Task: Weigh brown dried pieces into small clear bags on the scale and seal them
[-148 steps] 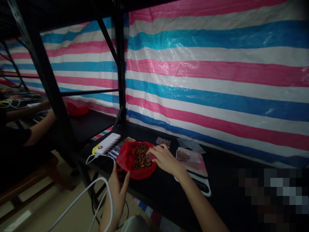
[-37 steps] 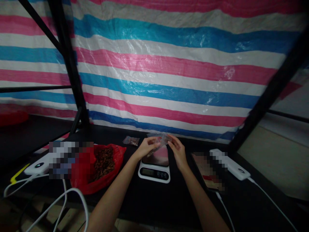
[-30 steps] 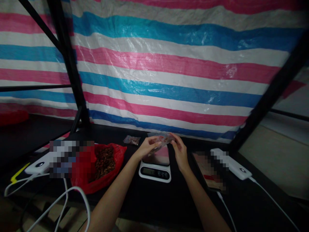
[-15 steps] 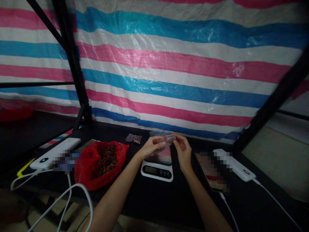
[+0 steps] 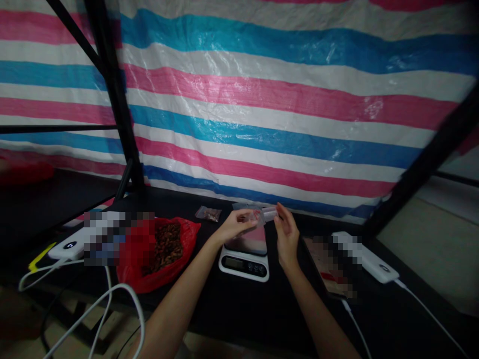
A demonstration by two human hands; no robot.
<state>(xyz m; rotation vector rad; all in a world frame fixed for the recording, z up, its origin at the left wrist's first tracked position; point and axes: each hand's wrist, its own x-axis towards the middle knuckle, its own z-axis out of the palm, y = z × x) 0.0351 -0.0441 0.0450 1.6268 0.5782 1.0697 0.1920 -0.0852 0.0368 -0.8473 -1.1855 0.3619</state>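
My left hand (image 5: pixel 234 226) and my right hand (image 5: pixel 286 234) are raised over a small white digital scale (image 5: pixel 244 259) on the black shelf. Between them I pinch a small clear plastic bag (image 5: pixel 264 215) with some brown bits inside; the left fingers grip its left end, the right fingertips its right end. A red plastic bag (image 5: pixel 159 252) full of brown dried pieces lies open to the left of the scale. Behind the hands lies another small filled clear packet (image 5: pixel 208 213).
A white power bank (image 5: pixel 71 244) with white cables (image 5: pixel 112 299) sits at the left edge. A phone (image 5: pixel 329 259) and a second white power bank (image 5: pixel 374 259) lie to the right. Black rack posts (image 5: pixel 112 94) and a striped tarp (image 5: pixel 284 104) stand behind.
Earlier my right hand was in the red bag and the left at the shelf edge. Both hands now hold the small clear bag above the scale, shifting it slightly between the fingers.
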